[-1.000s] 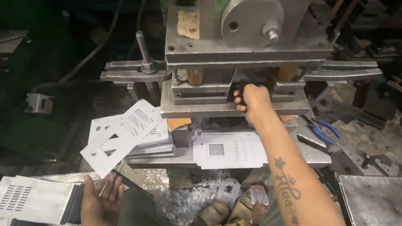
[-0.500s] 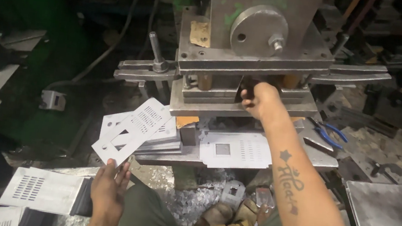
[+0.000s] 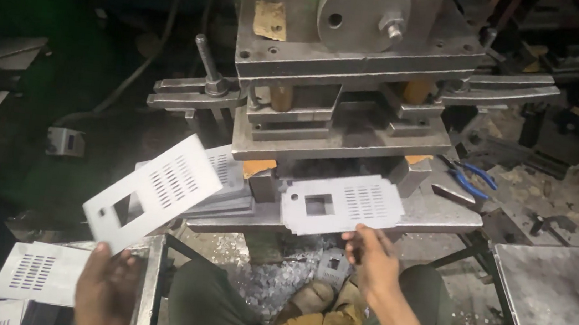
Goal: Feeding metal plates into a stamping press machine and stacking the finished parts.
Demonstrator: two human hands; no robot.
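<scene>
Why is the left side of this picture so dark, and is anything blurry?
Head view: light falls on the press and the punched plates, so the perforated plate in the left hand and the plate at the right hand look bright; the upper left background sinks into shadow; both hands look slightly soft; no strong glare.

a punched plate [image 3: 151, 192] in each hand, press [image 3: 356, 69] behind
</scene>
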